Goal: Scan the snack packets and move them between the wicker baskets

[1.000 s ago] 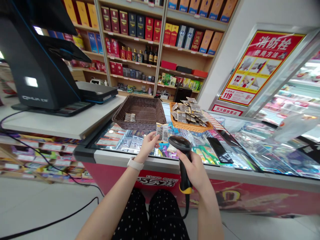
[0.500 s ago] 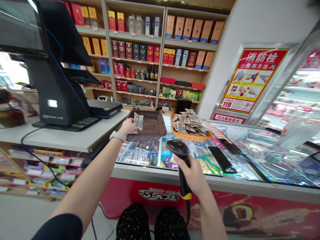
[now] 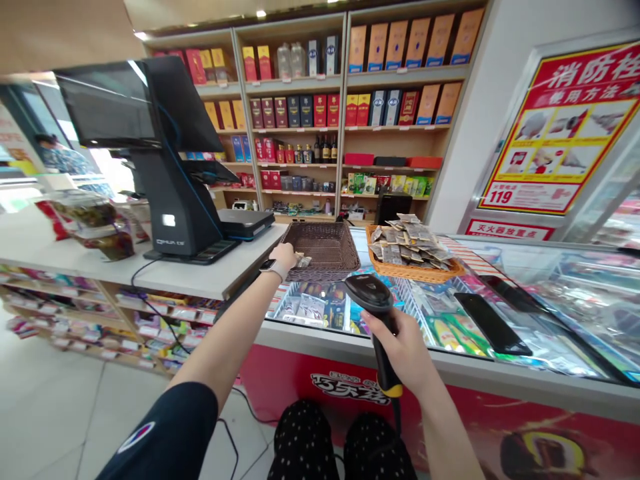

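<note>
My left hand [image 3: 284, 256] reaches over the left side of the dark brown wicker basket [image 3: 345, 272]. Small packets [image 3: 303, 261] lie in the basket right by its fingertips. The fingers are bent down and mostly hidden, so I cannot see whether they grip a packet. In my right hand [image 3: 404, 347] is a black handheld barcode scanner [image 3: 373, 297] with a yellow band, held upright by its handle above the counter's front edge. To the right of the brown basket, an orange wicker basket [image 3: 415, 270] is heaped with similar small packets [image 3: 407, 240].
Both baskets stand on a glass-topped freezer [image 3: 350, 333] with packaged goods inside. A black phone [image 3: 493, 323] lies at the right. The checkout terminal [image 3: 185, 200] stands on the white counter [image 3: 210, 273] at the left. A black cable [image 3: 160, 310] hangs from that counter.
The packet that my left hand held upright over the brown basket has gone down to the packets inside. The view has turned left. The scanner stays in my right hand.
</note>
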`<action>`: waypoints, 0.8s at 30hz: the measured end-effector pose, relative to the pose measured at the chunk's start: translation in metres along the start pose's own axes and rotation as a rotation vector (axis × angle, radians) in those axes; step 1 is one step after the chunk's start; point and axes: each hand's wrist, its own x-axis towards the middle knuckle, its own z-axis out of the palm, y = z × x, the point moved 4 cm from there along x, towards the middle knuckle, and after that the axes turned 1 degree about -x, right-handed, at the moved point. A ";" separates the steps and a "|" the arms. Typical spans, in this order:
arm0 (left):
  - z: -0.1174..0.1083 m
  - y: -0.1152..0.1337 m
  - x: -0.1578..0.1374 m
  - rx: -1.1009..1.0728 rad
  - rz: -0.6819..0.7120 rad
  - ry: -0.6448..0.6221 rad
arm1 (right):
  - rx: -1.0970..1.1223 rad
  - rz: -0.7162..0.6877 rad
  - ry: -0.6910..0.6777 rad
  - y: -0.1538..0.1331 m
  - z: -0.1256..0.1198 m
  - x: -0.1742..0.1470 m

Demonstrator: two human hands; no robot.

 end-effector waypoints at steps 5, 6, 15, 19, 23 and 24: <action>-0.005 0.054 -0.038 0.121 0.286 0.041 | 0.034 0.079 0.007 0.017 -0.008 -0.001; -0.002 0.068 -0.048 0.118 0.342 0.028 | 0.035 0.098 0.014 0.021 -0.011 -0.002; 0.072 0.170 -0.094 0.129 0.688 -0.156 | -0.002 0.139 0.204 0.054 -0.065 -0.015; 0.101 0.191 -0.086 0.178 0.703 -0.180 | -0.040 0.153 0.251 0.061 -0.085 -0.020; 0.124 0.203 -0.066 0.192 0.646 -0.211 | -0.048 0.161 0.282 0.065 -0.095 -0.022; 0.128 0.206 -0.060 0.184 0.630 -0.209 | -0.050 0.166 0.281 0.066 -0.096 -0.022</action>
